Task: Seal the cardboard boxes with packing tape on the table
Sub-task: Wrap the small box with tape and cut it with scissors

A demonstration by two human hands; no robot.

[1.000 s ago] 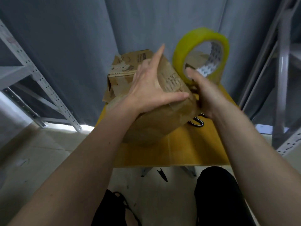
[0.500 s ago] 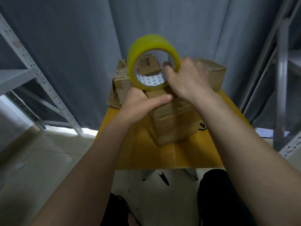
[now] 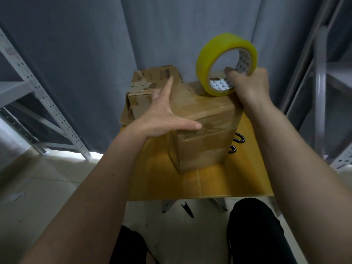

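Once our right hand (image 3: 249, 86), fingers gripping the roll (image 3: 226, 63), had carried it from the box's (image 3: 205, 130) left corner to its far right edge, our flat, released left hand (image 3: 163, 117) steadied that box on the table (image 3: 219, 185), so a strip apparently crossed the top.

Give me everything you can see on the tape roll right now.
The tape roll is a wide ring of translucent yellow packing tape on a white core printed with small dark marks. It stands on edge at the far right corner of the front cardboard box's top. The right hand grips its lower right rim, fingers hooked through the core.
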